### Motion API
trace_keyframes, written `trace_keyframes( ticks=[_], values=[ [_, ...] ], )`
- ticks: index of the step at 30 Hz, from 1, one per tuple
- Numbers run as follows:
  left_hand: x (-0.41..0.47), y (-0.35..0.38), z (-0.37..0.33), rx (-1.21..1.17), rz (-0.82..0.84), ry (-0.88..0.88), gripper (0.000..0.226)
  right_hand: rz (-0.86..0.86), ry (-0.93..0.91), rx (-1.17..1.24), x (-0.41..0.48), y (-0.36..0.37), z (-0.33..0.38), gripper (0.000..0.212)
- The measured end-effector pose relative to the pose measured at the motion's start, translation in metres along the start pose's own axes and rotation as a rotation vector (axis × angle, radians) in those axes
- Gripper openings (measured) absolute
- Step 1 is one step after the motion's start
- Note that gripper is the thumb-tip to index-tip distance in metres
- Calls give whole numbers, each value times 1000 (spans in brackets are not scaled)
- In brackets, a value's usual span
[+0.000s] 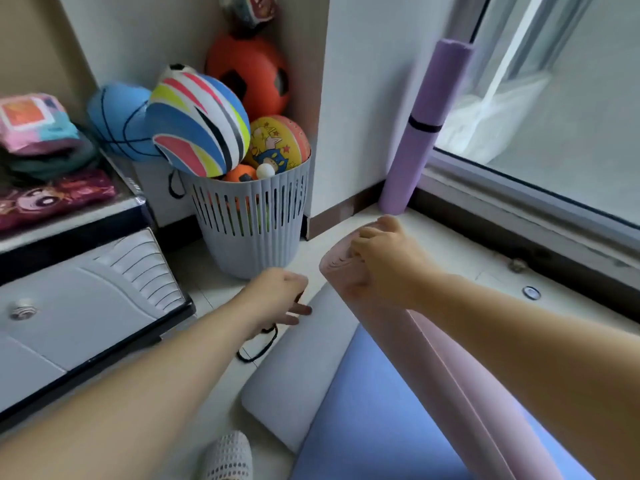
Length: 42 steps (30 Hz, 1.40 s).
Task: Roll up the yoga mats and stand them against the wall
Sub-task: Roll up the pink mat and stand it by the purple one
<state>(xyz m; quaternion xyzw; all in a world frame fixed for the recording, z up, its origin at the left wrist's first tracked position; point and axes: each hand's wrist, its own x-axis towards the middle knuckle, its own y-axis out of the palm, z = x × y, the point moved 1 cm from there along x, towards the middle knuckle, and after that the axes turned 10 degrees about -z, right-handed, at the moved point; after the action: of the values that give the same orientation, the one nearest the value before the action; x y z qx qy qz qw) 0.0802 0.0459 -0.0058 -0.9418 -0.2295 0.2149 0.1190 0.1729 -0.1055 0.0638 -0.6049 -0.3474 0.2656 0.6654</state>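
Rolled pink mat (415,358), tilted, its lower part running out of view at the bottom edge and its upper end grasped by the right hand (388,261), fingers curled over the rim. Left hand (277,296), just beside that end, pinches a black cord loop (258,355) that hangs to the floor. Beneath lie a blue mat (374,410) and a grey mat (298,375), both flat. Purple rolled mat (415,133), girded by a black band (424,125), stands upright against the wall (363,98) beside the window (554,116). Slatted basket (249,220) of balls occupies the corner; a cabinet (86,306) stands at left.
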Motion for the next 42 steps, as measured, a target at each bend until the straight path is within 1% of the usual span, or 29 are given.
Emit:
trace_keyframes(
  ticks=[1, 2, 3, 4, 6, 8, 10, 11, 13, 16, 18, 20, 22, 24, 26, 27, 29, 31, 33, 35, 37, 39, 42],
  values=[
    [-23, 6, -21, -131, 24, -52, 11, -22, 19, -27, -16, -17, -3, 48],
    [-52, 15, -41, -199, 46, -87, 15, -53, 42, -52, -41, -37, -6, 51],
    [-83, 28, -58, -228, 72, -105, 24, -84, 70, -65, -68, -56, -8, 51],
    [-106, 41, -69, -243, 102, -105, 36, -126, 92, -65, -91, -71, -10, 51],
    [-154, 74, -90, -203, 154, -97, 55, -224, 152, -78, -144, -99, -10, 47],
    [-191, 107, -103, -187, 204, -137, 62, -331, 218, -47, -183, -114, -8, 42],
    [-227, 133, -122, -194, 235, -122, 59, -416, 317, -30, -222, -131, -8, 40],
    [-240, 142, -131, -202, 232, -106, 55, -430, 373, -45, -238, -142, -6, 41],
    [-265, 157, -146, -157, 271, -77, 44, -437, 456, -54, -274, -158, -5, 44],
    [-285, 168, -162, -9, 347, -17, 33, -421, 504, -5, -313, -177, -2, 39],
    [-296, 172, -173, 99, 392, 42, 24, -354, 459, -15, -334, -190, -4, 43],
    [-306, 172, -180, 207, 421, 95, 18, -244, 358, -26, -352, -206, -8, 50],
    [-312, 168, -180, 330, 434, 177, 19, -122, 237, -29, -370, -220, -18, 64],
    [-316, 167, -177, 409, 440, 247, 20, -56, 148, -69, -389, -231, -33, 74],
    [-322, 168, -176, 464, 491, 309, 16, -38, 88, -168, -404, -233, -46, 77],
    [-328, 170, -178, 499, 513, 335, 16, -29, 84, -179, -411, -231, -50, 79],
    [-340, 178, -184, 567, 542, 375, 18, -7, 98, -92, -421, -226, -51, 81],
    [-350, 184, -190, 606, 526, 412, 24, -45, 116, 54, -431, -222, -48, 76],
    [-358, 184, -194, 622, 501, 443, 19, -93, 129, 121, -439, -220, -42, 79],
    [-362, 179, -194, 633, 480, 453, 21, -132, 128, 117, -443, -219, -34, 81],
    [-367, 172, -192, 639, 469, 455, 29, -176, 110, 98, -445, -218, -24, 81],
    [-370, 166, -184, 662, 464, 454, 31, -167, 100, 88, -445, -216, -14, 80],
    [-375, 163, -169, 690, 498, 424, 20, -107, 77, 69, -449, -208, -4, 77]
  ],
)
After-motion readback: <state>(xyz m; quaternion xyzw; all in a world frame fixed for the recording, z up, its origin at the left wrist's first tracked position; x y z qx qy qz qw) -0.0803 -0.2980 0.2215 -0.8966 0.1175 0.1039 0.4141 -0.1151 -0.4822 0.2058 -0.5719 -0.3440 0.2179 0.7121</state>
